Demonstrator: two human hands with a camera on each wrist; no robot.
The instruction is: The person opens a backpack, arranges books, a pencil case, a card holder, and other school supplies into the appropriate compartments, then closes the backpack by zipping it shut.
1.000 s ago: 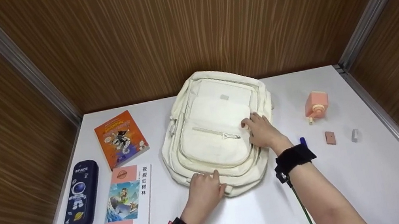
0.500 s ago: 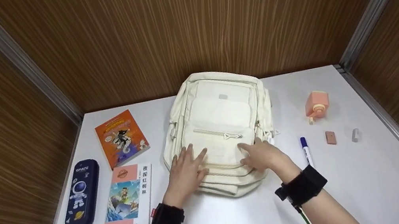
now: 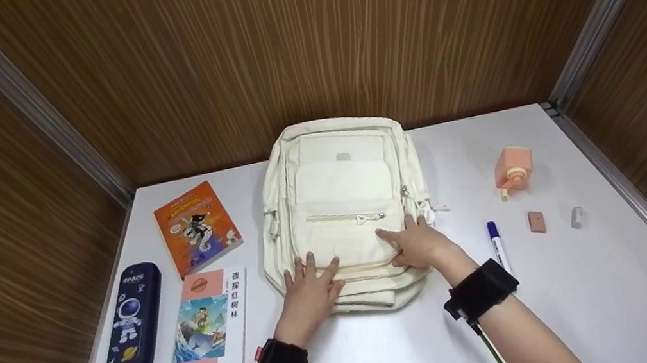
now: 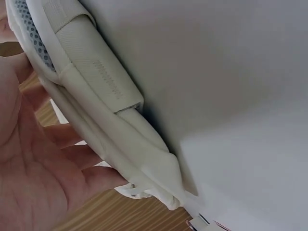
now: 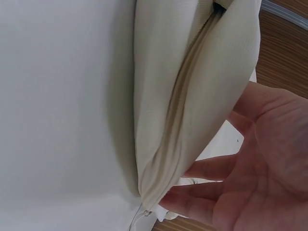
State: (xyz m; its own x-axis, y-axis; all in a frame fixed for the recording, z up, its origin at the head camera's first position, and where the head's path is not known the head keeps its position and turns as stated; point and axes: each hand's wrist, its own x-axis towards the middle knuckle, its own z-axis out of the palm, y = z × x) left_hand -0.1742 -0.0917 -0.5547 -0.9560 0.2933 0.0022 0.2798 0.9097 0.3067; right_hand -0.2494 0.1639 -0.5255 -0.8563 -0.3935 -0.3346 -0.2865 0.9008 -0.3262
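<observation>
A cream backpack [image 3: 342, 185] lies on the table, front pocket up and top toward the back wall. My left hand [image 3: 307, 301] rests spread-fingered on its lower left corner. On the lower right side, my right hand [image 3: 428, 249] touches the bag with extended fingers. A short zipper [image 3: 345, 217] crosses the front pocket above both hands. In the left wrist view, a strap [image 4: 96, 72] runs along the bag's underside by the left fingers. The right wrist view has the bag's folded side [image 5: 178, 115] against the right fingertips.
At left lie an orange book [image 3: 198, 227], a white-and-pink book [image 3: 207, 326] and a navy astronaut pencil case [image 3: 134, 320]. At right are a marker [image 3: 498, 248], a pink pencil sharpener [image 3: 514, 169], a pink eraser-like block [image 3: 536, 222] and a small grey piece [image 3: 576, 217]. Wood-grain walls [image 3: 300, 36] surround the table.
The backpack has turned from slanted to nearly straight and shifted left. My left hand moved from its bottom edge to the lower left corner. My right hand slid lower, and more of the marker shows.
</observation>
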